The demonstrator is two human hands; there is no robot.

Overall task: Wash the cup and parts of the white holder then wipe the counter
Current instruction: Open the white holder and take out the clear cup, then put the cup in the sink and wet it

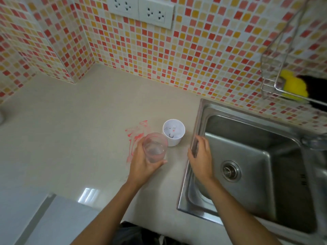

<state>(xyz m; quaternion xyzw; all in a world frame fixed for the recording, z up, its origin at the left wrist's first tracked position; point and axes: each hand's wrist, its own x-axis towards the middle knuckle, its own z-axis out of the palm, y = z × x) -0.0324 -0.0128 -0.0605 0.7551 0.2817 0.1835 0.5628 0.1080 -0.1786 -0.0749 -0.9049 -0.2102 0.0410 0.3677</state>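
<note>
1. Gripping the clear cup (155,147), the left hand (144,163) curls round its near and left side, with the thumb across the near-right wall just under the base end.
2. The cup sits in the far part of that hand, its rim beyond the fingers and free of them.
3. Its long axis is close to upright, with the open mouth facing up toward the camera. I cannot tell whether its base touches the counter (70,138) or is lifted.
4. The right hand (200,156) holds nothing. Its relaxed fingers lie along the left rim of the sink (251,152), pointing far.
5. The white holder (173,132) stands upright on the counter just far-right of the cup, mouth up, with small parts inside it. It lies between the cup and the sink rim, apart from both hands.
6. A red smear (136,135) marks the counter left of the holder, partly under the cup and left hand.
7. Left of the smear the counter runs bare to the tiled wall (194,59), which closes the far side.
8. To the right, the sink basin is open down to its drain (231,171).
9. A wire rack (269,68) with a yellow sponge (293,84) hangs above the sink's far right.
</note>
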